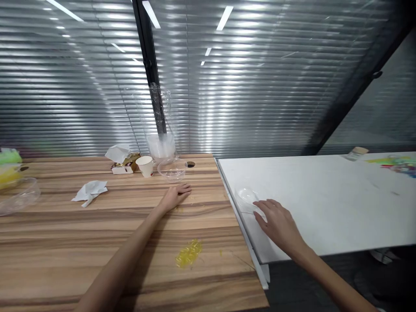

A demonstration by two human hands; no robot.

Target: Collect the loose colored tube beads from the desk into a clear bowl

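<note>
My left hand rests low on the wooden table, its fingers stretched to the right, just in front of a clear plastic bowl. Over the left edge of the white table, my right hand has its fingers apart beside a clear round plastic piece; whether the fingertips touch it is hard to tell. A small heap of yellow pieces lies on the wood nearer to me, between my two arms.
Behind are a white paper cup, a tissue pack and stacked translucent cups. A crumpled tissue and a clear container lie left. Colourful items sit far right. A gap separates the tables.
</note>
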